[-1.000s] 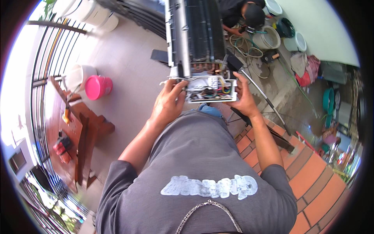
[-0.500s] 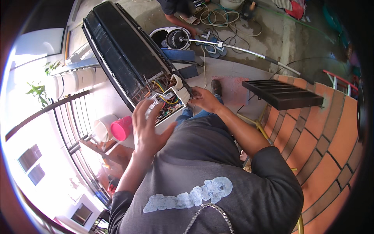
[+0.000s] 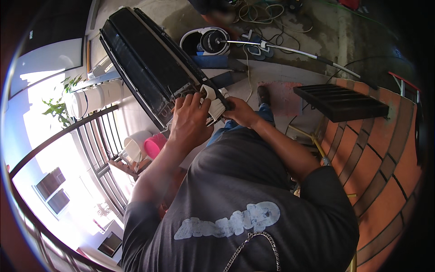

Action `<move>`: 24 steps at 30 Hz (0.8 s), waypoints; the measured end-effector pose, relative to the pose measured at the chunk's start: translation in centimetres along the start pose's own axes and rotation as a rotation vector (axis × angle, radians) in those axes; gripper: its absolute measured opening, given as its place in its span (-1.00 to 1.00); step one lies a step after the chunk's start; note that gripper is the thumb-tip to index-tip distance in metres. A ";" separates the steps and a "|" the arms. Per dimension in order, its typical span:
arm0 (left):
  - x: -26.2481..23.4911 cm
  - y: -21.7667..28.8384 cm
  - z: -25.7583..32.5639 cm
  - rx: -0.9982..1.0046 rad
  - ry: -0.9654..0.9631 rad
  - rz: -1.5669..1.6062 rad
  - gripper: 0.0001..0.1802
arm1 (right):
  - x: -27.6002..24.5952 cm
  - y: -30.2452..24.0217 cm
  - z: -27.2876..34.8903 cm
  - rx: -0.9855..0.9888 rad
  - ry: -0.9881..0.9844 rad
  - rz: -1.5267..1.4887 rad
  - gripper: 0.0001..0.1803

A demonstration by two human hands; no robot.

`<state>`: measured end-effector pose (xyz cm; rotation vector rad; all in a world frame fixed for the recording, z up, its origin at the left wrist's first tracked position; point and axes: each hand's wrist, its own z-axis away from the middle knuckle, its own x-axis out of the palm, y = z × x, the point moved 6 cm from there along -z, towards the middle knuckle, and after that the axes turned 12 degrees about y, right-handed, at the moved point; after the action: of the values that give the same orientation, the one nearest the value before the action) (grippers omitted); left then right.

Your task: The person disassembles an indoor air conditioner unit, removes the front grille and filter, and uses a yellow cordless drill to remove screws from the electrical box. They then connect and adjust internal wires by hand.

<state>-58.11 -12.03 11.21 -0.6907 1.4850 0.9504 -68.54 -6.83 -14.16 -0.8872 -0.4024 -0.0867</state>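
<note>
A long black air conditioner indoor unit (image 3: pixel 152 59) lies at a slant in front of me, its near end toward my body. At that end is a white plastic wiring box (image 3: pixel 217 109). My left hand (image 3: pixel 192 122) lies over the box's left side, fingers bent down onto it and covering the wires. Copper pipe ends show just beyond those fingers. On the right side, my right hand (image 3: pixel 241 112) is closed around the box's edge, its fingertips partly hidden. What lies under my left fingertips cannot be made out.
A white bucket with a mop head (image 3: pixel 212 41) stands beyond the unit, its long handle reaching right. Another person's arm (image 3: pixel 217 19) is near it. A dark slatted metal frame (image 3: pixel 342 103) juts from the right. Railing (image 3: pixel 102 145) and a pink pail (image 3: pixel 155 145) are left.
My left hand has gone from spread fingers above the wiring box to bent fingers on it. My right hand stays at the box's right edge. The view has shifted slightly.
</note>
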 end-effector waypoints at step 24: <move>4.1 -5.4 24.9 -1.170 -0.014 0.842 -0.57 | 3.0 -14.9 6.8 -0.638 0.068 0.922 0.18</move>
<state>-41.54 7.26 6.65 -0.8363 1.0781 2.5427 -71.41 -10.78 1.79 -1.6198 0.1450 0.6351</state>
